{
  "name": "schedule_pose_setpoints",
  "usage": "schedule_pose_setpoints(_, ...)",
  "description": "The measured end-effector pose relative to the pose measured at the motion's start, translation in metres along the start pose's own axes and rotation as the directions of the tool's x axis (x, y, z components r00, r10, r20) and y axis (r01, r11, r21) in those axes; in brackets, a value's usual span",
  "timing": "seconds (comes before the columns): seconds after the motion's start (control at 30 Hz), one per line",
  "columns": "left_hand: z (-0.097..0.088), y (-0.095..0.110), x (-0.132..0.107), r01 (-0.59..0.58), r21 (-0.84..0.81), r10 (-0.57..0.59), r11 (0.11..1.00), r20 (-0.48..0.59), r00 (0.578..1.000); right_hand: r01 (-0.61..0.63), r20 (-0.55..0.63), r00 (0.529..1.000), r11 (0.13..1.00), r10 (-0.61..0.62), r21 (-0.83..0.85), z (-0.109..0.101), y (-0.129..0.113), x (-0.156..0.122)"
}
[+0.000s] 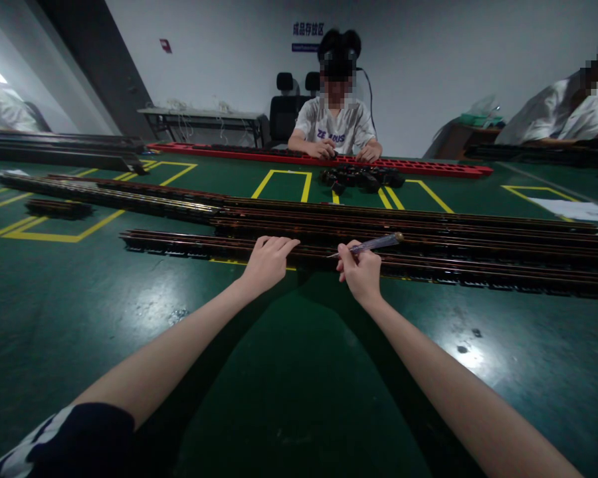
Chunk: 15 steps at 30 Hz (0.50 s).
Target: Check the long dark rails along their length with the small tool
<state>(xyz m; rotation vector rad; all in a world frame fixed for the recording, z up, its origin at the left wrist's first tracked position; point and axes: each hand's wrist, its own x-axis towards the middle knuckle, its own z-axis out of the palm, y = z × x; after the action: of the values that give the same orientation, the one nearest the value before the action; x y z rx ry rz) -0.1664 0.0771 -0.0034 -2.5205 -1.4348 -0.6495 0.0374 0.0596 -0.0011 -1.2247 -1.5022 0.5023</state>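
A long dark strip (pixel 194 245) with reddish-brown lines along it lies across the green table in front of me. My left hand (pixel 269 261) rests on top of it, fingers stretched out towards the right and the thumb hidden. To the right, my right hand (pixel 361 269) is closed around a screwdriver (pixel 379 243) with a clear purplish handle. Its thin shaft slants down to the left, and the tip is over the strip between my hands. Whether the tip touches the strip I cannot tell.
More dark strips (pixel 428 229) lie side by side just behind. A short dark piece (pixel 60 208) is at the left. Across the table a person (pixel 336 123) in a headset handles a long red rail (pixel 438 167), near a heap of black parts (pixel 361 178).
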Motion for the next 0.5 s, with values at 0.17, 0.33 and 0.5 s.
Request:
schedule_pose_setpoints(0.17,-0.0001,0.0002,-0.0005,0.002,0.004,-0.002,1.000,0.013,1.000,-0.028,0.021,0.999,0.999,0.027,0.036,0.0005,0.0005,0.0008)
schedule_pose_setpoints(0.33,0.0000,-0.0011,-0.0005,-0.003,-0.003,0.003,1.000,0.016,1.000,-0.052,0.012,0.999,0.996,0.051,0.070,0.0007,0.0000,0.0007)
schedule_pose_setpoints(0.5,-0.0012,0.0003,0.0006,-0.006,-0.012,0.006,1.000,-0.008,1.000,-0.041,0.002,0.999,0.995,0.041,0.093,0.0008,-0.0007,0.0001)
